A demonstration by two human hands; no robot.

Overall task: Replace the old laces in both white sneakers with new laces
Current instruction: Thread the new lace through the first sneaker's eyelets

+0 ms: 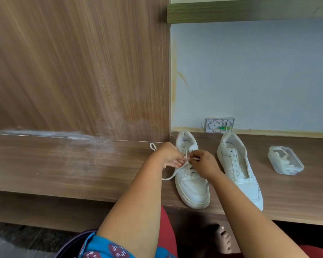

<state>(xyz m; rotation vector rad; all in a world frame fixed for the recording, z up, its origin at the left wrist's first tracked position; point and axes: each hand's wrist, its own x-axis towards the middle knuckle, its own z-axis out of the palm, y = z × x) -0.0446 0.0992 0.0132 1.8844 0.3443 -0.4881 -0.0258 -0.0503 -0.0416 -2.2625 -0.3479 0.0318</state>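
While both hands work at the upper eyelets of the left sneaker [191, 175], the left hand [170, 155] and right hand [203, 162] each pinch its white lace [172, 175] with curled fingers. That shoe stands on the wooden surface [82, 164], just beside the unlaced right sneaker [239, 168]. Further right sits a clear plastic container [285, 160] holding laces.
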